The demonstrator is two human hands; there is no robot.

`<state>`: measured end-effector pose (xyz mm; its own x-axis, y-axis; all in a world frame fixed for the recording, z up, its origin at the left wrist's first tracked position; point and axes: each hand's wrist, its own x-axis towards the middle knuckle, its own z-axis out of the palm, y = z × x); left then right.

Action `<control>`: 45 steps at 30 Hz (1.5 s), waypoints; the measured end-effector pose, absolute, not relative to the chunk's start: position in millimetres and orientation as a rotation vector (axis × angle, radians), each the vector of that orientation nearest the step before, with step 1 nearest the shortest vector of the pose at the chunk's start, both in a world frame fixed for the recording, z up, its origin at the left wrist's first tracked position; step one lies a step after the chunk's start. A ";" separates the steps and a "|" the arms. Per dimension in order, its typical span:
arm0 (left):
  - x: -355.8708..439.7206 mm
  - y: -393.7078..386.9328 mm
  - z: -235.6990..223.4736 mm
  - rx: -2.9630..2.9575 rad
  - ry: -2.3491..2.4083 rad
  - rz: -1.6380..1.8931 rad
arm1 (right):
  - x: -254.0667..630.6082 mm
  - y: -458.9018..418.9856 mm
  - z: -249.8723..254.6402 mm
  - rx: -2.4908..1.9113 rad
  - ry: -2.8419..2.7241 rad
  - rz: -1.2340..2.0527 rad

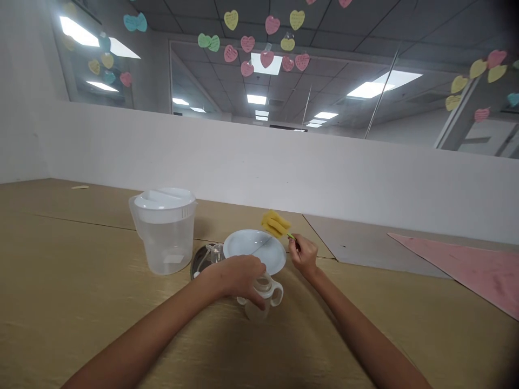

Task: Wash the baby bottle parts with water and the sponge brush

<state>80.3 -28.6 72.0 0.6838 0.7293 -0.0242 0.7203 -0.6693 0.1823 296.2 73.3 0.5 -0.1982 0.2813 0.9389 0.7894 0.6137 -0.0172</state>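
My left hand [243, 278] is wrapped round a clear, two-handled training cup [259, 310], its open top facing up. One white loop handle shows on the cup's right side; my fingers hide part of the rim. My right hand [303, 253] grips the thin green handle of a sponge brush [275, 223]. The brush's yellow sponge head is raised just above the far right rim of a white plate [239, 246]. Left of the plate, partly behind my left wrist, a dark round dish [194, 266] holds a clear cup lid [216, 252] with a spout or straw.
A large translucent pitcher [168, 243] with a white lid stands to the left. A pink sheet [458, 262] lies at the right over a grey board [365, 248]. Behind the table rises a white wall [259, 167] with glass above, bearing heart-shaped notes [272, 25].
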 end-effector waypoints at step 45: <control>50.4 23.9 72.5 3.124 1.843 0.781 | 315.6 21.9 108.4 -1.447 -2.360 0.069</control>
<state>50.4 23.9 72.5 0.4640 0.6572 0.5939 0.8839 -0.3881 -0.2611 315.6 21.9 108.4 -0.4038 0.8693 0.2851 0.8511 0.4712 -0.2314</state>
